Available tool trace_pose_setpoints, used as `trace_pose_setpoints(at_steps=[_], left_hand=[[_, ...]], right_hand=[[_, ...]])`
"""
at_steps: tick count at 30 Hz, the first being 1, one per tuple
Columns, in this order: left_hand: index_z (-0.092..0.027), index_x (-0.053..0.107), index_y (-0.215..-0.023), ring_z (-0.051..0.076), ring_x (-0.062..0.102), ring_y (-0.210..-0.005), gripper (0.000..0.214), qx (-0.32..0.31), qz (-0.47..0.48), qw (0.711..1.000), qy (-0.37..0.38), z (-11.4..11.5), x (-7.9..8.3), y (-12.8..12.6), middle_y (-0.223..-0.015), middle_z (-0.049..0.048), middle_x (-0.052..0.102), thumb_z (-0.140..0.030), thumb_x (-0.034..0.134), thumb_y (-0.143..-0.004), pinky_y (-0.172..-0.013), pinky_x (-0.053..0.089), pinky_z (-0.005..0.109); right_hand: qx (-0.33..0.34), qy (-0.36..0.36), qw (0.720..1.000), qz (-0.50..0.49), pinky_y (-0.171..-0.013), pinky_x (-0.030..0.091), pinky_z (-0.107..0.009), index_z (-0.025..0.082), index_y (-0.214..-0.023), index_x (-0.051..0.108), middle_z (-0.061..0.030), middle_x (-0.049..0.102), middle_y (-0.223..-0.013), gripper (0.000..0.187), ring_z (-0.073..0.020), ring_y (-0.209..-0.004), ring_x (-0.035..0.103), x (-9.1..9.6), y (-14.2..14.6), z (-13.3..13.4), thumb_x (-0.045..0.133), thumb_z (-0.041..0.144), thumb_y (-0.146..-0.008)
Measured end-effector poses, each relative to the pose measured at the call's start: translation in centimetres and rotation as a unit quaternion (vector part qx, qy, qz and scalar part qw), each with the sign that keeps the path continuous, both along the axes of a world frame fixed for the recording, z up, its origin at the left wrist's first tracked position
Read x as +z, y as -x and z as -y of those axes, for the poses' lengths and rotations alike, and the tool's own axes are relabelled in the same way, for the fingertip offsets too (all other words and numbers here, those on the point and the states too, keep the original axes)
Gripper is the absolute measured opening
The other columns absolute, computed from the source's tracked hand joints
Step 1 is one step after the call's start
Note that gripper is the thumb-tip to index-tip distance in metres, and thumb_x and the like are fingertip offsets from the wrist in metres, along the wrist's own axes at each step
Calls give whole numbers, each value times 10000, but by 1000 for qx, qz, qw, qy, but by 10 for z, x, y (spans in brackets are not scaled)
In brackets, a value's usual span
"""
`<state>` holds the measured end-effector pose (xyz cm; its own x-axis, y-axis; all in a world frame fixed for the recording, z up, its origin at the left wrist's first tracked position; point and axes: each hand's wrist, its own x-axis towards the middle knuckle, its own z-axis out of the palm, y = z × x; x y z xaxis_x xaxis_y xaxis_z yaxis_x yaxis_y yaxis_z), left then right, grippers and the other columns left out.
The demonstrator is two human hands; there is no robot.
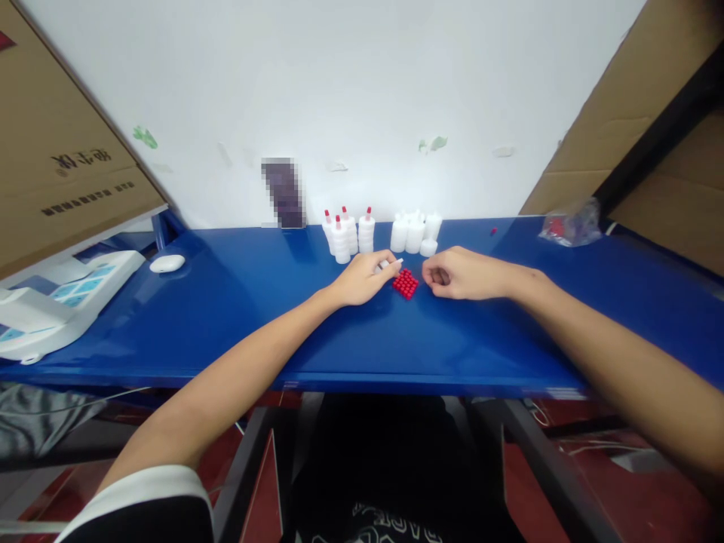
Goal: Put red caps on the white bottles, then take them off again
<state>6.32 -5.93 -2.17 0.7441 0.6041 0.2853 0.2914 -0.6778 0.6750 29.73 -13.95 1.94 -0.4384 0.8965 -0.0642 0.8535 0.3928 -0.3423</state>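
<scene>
My left hand [365, 277] is closed around a white nozzle-tipped piece [390, 264], like part of a squeeze bottle; most of it is hidden by the fingers. Just below its fingertips, small red caps [406, 284] stand in a tight block on the table. To the right of that block, my right hand [461, 273] is curled with thumb and fingers together, and I cannot see what they hold. Behind the left hand are several white squeeze bottles with red tips [340, 243]. White bottles without red tips [415, 232] stand behind the caps, a round white piece [428, 247] beside them.
The blue table [237, 302] meets a white wall. A clear bag [572, 225] with red pieces lies at the back right, a single red piece [494, 231] left of it. White device [68, 302] and white oval case [167, 263] are at left; cardboard [73, 143] rises there.
</scene>
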Motion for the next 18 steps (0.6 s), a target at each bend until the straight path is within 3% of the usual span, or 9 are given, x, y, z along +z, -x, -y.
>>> trace_pose_setpoints(at_steps=[10, 15, 18], left_hand=[[-163, 672, -974, 148, 616, -765, 388, -9, 2, 1000, -5, 1, 1, 1, -898, 46, 744, -480, 449, -1007, -739, 438, 285], [-163, 675, -976, 145, 615, -768, 389, -9, -1, 1000, -12, 0, 1, 1, -891, 40, 741, -475, 446, -1013, -741, 437, 281], [-162, 677, -978, 146, 617, -766, 395, -9, -3, 1000, -12, 1, 1, 1, -890, 41, 740, -477, 443, -1018, -741, 439, 282]], right_hand=[[-20, -71, 997, 7, -683, 449, -318, 186, -855, 644, -40, 679, -780, 74, -175, -698, 605, -12, -9, -13, 575, 176, -832], [-2, -113, 993, -21, -759, 505, -350, 158, -1084, 709, -88, 713, -934, 279, -207, -801, 657, -23, -11, -18, 549, 169, -856], [7, -148, 989, -11, -797, 515, -374, 158, -1095, 759, -119, 699, -1020, 301, -226, -848, 659, -27, -11, -20, 537, 190, -895]])
